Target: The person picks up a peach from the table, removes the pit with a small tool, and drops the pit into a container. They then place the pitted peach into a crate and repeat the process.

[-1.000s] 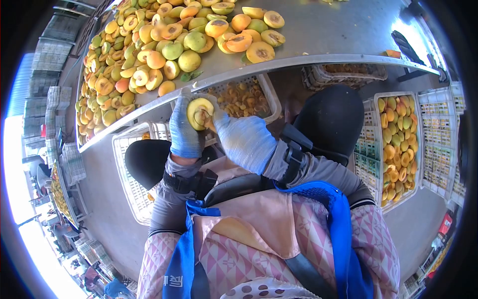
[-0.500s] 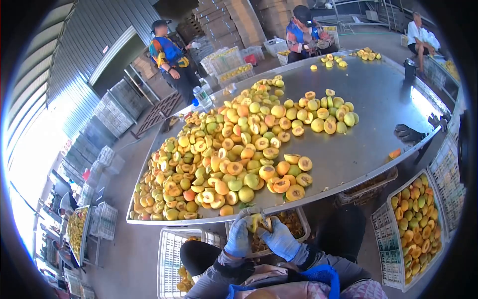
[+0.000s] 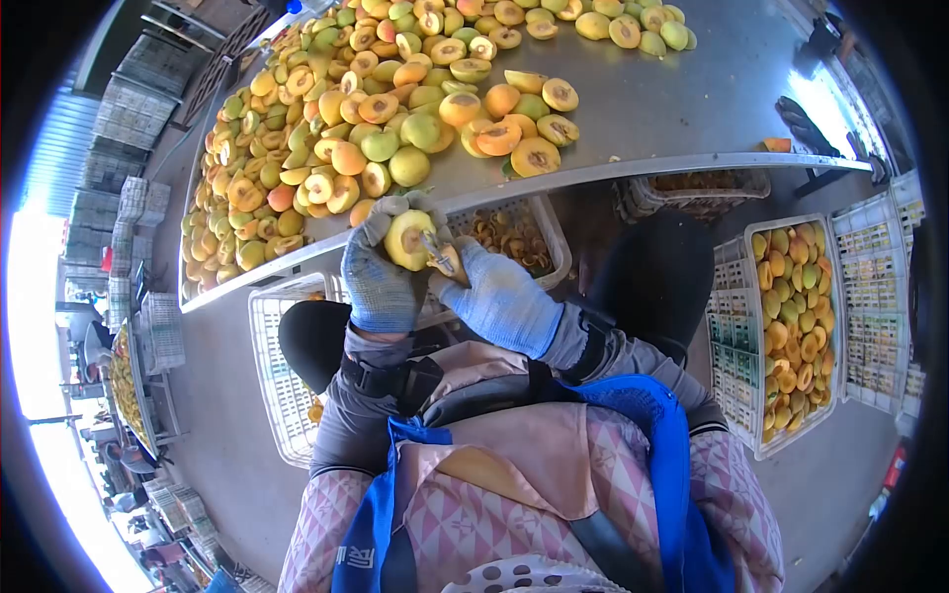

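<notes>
My left hand, in a grey-blue work glove, grips a yellow peach half with its cut side facing my right hand. My right hand, gloved in light blue, is closed around a small metal-tipped pitting tool. The tool's tip is against the cut face of the fruit; its handle is mostly covered by my fingers. Both hands are in front of the near table edge, above a crate with brown scraps in it. A big pile of halved peaches lies on the table beyond.
The metal table has a raised near rim. A white crate stands by my left knee. At right, another crate is filled with peach halves. Dark gloves and an orange piece lie near the table's right end.
My view has tilted down, so the co-workers across the table are out of sight. My hands are raised closer to me, the peach half now plainly showing with the tool at it.
</notes>
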Available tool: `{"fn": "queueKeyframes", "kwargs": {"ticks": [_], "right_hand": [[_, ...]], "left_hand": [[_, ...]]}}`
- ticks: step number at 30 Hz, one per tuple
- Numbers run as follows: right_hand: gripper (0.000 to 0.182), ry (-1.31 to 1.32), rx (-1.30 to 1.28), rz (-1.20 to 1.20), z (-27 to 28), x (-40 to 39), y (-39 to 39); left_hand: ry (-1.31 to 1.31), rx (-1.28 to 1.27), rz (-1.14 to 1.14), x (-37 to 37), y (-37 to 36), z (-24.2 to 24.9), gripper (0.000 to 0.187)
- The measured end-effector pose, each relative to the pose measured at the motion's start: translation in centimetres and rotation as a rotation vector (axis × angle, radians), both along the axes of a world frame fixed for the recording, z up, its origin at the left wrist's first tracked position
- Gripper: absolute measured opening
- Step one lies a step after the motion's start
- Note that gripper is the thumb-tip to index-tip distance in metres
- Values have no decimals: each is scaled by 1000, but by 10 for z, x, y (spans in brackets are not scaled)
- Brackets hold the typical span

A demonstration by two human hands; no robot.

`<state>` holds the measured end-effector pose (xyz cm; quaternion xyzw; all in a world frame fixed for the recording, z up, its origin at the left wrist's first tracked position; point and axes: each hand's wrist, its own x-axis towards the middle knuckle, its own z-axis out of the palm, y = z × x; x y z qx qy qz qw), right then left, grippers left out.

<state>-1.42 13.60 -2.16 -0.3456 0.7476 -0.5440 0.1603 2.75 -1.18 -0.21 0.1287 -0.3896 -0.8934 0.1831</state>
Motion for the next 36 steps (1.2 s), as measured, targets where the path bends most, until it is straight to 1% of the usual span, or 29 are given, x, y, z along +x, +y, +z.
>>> {"fn": "queueKeyframes", "kwargs": {"ticks": [2,5,6,9,11,14,18,20,21,23,26,27,29,32,33,35,36], "right_hand": [[39,-20,-25,-4,-3,0,-3],[38,-52,-60,-8,-5,0,-8],[38,-62,-73,-7,-5,0,-10],[37,-77,-9,-9,1,0,-11],[37,-171,-98,-12,-5,2,-15],[35,-249,-214,-25,-6,8,-20],[35,-271,-302,-18,-13,11,-24],[35,-170,-96,-8,-10,12,-20],[35,-117,7,-1,-7,11,-18],[36,-52,26,10,-6,10,-13],[37,29,37,27,-14,10,-11],[37,55,37,34,-17,10,-11],[37,9,33,57,-18,8,-10],[38,-61,-10,55,-19,9,-16],[39,-86,-30,50,-21,10,-17],[41,1,-64,30,-25,13,-15],[42,45,-81,19,-22,12,-13]], "left_hand": [[-14,-58,78,0,4,-1,27],[-95,-38,128,-7,7,0,28],[-86,-53,131,-8,9,-1,28],[-53,-113,151,-10,16,-3,29],[-28,-178,177,-11,20,-3,30],[122,-330,149,-12,21,-7,30],[120,-485,195,-12,22,-11,27],[105,-511,203,-10,24,-9,26],[89,-499,203,-10,25,-9,26],[57,-477,204,-10,25,-10,25],[-132,-218,305,-9,26,-13,25],[-100,-168,232,-7,25,-13,25],[-35,-70,88,-4,21,-12,27],[-49,-204,218,-8,29,-8,27],[-10,-297,223,-8,30,-9,26],[69,-485,226,-10,29,-13,26],[58,-396,207,-10,28,-16,26]]}}
